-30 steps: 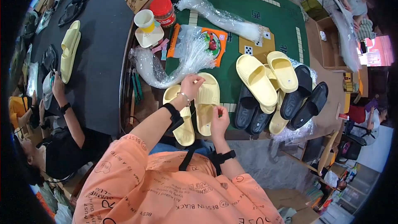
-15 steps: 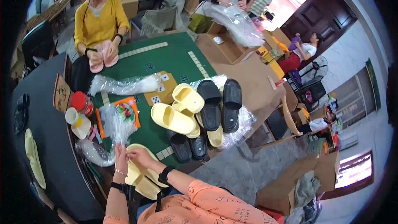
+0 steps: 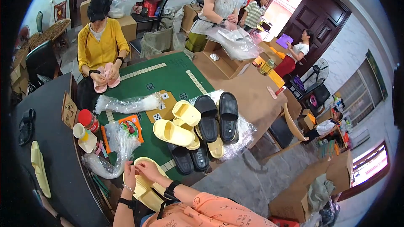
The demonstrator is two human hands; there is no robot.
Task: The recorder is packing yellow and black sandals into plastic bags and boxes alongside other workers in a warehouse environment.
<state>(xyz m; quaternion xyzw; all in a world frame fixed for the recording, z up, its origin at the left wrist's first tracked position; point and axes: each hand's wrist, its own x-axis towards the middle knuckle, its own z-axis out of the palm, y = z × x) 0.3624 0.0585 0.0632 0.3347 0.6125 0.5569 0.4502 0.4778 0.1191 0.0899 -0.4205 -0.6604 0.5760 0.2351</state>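
A pair of pale yellow slippers [image 3: 148,198] lies at the table's near edge, partly hidden under my hands. My left hand [image 3: 129,175] has its fingers pinched together above them. Close beside it, the fingers of my right hand [image 3: 148,171] are also closed, the two sets of fingertips nearly meeting. Whatever they hold is too small to make out. Just beyond my left hand rests a bundle of clear plastic strands [image 3: 126,145], partly over an orange packet [image 3: 134,122]. More yellow slippers [image 3: 173,133] and black slippers [image 3: 207,115] are piled right of centre on the green tabletop [image 3: 145,69].
Left of the strands stand a red-lidded jar [image 3: 87,120] and a cream bottle [image 3: 86,138]. Across the table a person in yellow holds pink slippers [image 3: 107,77]. Another person handles plastic bags [image 3: 233,42] over a cardboard box [image 3: 225,63]. A wooden chair [image 3: 292,122] stands right.
The view has tilted and shifted slightly, so the table sits lower in the picture. My hands stay close together over the yellow slippers, fingers still closed.
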